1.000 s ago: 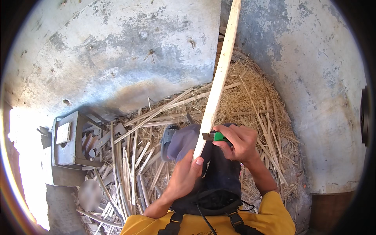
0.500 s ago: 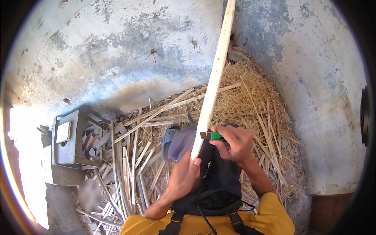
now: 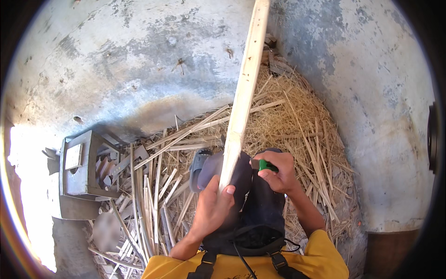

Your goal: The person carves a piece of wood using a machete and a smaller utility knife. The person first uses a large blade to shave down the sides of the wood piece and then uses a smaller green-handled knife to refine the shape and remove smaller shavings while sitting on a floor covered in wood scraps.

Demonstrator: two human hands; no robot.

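Note:
A long pale wooden strip point(image 3: 245, 86) slants up and away from me above my knees. My left hand point(image 3: 213, 204) is closed round its near end, thumb along the right edge. Roughened, pared wood shows a little beyond that grip. In my right hand point(image 3: 278, 173) is a utility knife point(image 3: 266, 165) with a green handle. Its short dark blade points left, apart from the strip, over my right knee.
Behind my knees lies a heap of wood shavings point(image 3: 283, 111). Several loose wooden strips point(image 3: 153, 200) cover the floor at left, beside a grey box-like frame point(image 3: 81, 162). Weathered walls point(image 3: 139, 60) close in the back and right. A grey sandal point(image 3: 200, 162) shows by my left knee.
The knife has come off the strip and moved right. The strip has swung slightly left, showing its dark-spotted face more fully. My left hand still grips its near end.

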